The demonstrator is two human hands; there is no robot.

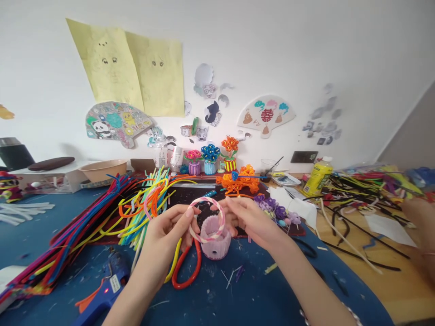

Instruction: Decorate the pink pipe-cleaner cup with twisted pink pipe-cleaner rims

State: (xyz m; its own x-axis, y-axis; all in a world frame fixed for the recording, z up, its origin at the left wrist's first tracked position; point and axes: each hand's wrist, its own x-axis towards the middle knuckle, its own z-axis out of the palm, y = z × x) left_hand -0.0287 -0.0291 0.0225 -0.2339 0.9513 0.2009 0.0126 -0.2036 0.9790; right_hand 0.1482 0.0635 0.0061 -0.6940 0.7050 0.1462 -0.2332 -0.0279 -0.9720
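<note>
Bare forearms (139, 276) sit nearest, left grip (175, 225) pinching pink-and-white twisted ring (222, 219) at its left edge, face tilted cameraward over lilac ribbed round pot (218, 247), right grip (249, 219) half-curled at opposite edge, contact unclear.

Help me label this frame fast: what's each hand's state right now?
Left hand: closed, holding the pink-and-white ring.
Right hand: fingers bent beside the ring; whether they grip it cannot be told.
</note>
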